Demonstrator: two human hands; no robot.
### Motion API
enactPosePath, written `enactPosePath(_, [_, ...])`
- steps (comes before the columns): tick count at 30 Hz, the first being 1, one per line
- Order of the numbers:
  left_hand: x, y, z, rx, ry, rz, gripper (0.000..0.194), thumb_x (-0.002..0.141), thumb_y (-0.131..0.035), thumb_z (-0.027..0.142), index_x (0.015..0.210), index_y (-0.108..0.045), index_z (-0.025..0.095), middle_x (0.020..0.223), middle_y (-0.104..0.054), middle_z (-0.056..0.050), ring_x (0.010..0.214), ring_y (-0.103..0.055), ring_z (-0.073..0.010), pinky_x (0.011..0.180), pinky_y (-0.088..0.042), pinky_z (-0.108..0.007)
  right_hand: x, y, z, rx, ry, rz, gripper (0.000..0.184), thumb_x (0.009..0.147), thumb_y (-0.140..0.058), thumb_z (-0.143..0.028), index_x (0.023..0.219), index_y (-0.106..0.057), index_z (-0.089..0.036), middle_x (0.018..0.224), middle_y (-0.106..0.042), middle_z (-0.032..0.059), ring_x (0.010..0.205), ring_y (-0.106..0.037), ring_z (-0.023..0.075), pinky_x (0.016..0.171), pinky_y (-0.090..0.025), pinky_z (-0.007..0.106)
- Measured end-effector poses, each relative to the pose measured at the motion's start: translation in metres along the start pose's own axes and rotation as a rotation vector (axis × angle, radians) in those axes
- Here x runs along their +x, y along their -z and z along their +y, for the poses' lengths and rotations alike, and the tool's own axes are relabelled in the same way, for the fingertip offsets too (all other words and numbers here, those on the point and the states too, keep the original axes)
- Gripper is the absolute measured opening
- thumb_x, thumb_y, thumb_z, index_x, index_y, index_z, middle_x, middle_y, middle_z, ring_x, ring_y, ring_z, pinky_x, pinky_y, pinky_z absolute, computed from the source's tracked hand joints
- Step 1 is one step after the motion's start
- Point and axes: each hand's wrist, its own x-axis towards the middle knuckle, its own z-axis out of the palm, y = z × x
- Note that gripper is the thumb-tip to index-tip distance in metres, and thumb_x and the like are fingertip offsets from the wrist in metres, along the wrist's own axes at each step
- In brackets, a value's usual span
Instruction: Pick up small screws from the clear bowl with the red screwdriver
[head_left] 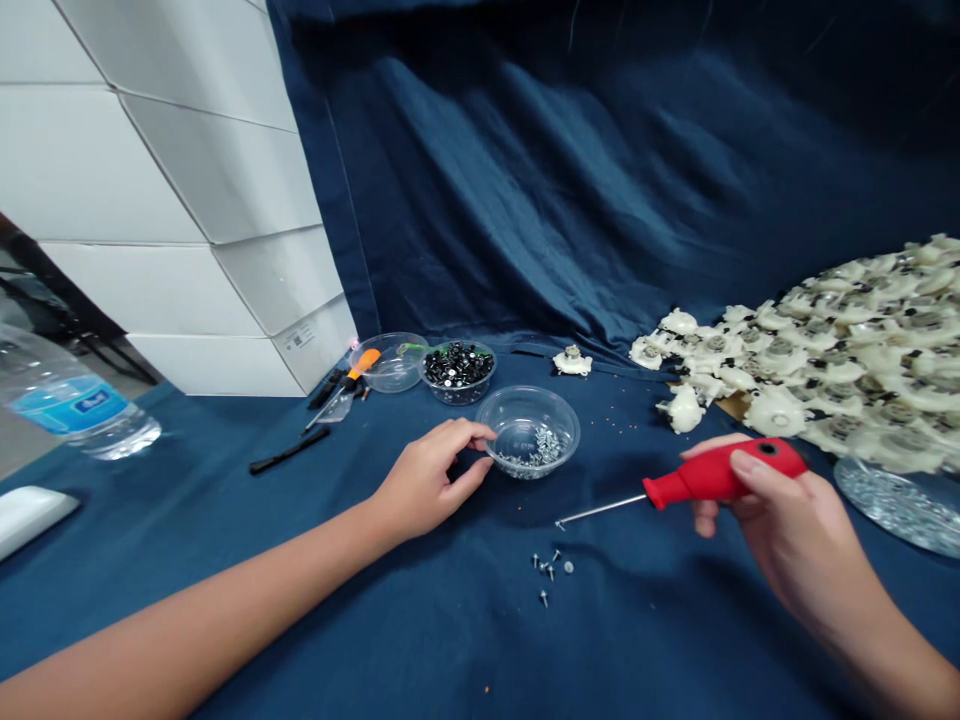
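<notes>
My left hand (435, 475) has its thumb and fingers at the left rim of a clear plastic bowl (487, 425), which stands on the cloth with small silvery screws (546, 446) inside. My right hand (780, 520) is wrapped round the red handle of a screwdriver (724, 474). Its thin shaft points left, and a small screw (560, 525) shows at the tip, just above or on the cloth. Several loose screws (547, 570) lie on the cloth below the tip.
Behind stand a tub of black parts (459, 370), a clear lid (394, 362) and an orange-handled screwdriver (364, 363). At right are piled cream plastic parts (862, 350) and another screw container (900, 505). White boxes (187, 200) and a water bottle (82, 405) are left.
</notes>
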Motion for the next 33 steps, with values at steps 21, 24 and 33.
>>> enactPosePath(21, [0.0,0.0,-0.001,-0.003,0.008,-0.032,0.026,0.106,-0.062,0.027,0.131,-0.065,0.025,0.11,-0.071,-0.005,0.089,-0.065,-0.0186,0.074,-0.053,-0.03,-0.002,-0.004,0.0,0.019,-0.07,-0.06,0.032,0.098,-0.072,-0.051,0.099,-0.08,-0.02,0.061,-0.071,0.0023,0.055,-0.063,0.0207,0.064,-0.052,0.032])
enactPosePath(24, [0.0,0.0,0.0,0.002,0.014,-0.037,0.026,0.106,-0.062,0.027,0.131,-0.066,0.025,0.109,-0.071,-0.005,0.088,-0.065,-0.0189,0.074,-0.053,-0.031,-0.005,-0.009,-0.002,0.022,-0.088,-0.079,0.035,0.096,-0.073,-0.052,0.098,-0.08,-0.018,0.06,-0.071,0.0033,0.054,-0.063,0.0212,0.062,-0.053,0.033])
enactPosePath(33, [-0.001,0.0,-0.002,0.006,0.01,-0.046,0.026,0.107,-0.062,0.028,0.132,-0.065,0.025,0.111,-0.071,-0.005,0.088,-0.064,-0.019,0.075,-0.053,-0.032,-0.009,-0.01,0.006,0.005,-0.06,-0.143,0.035,0.098,-0.073,-0.051,0.103,-0.079,-0.017,0.062,-0.072,0.0033,0.054,-0.065,0.0217,0.062,-0.053,0.034])
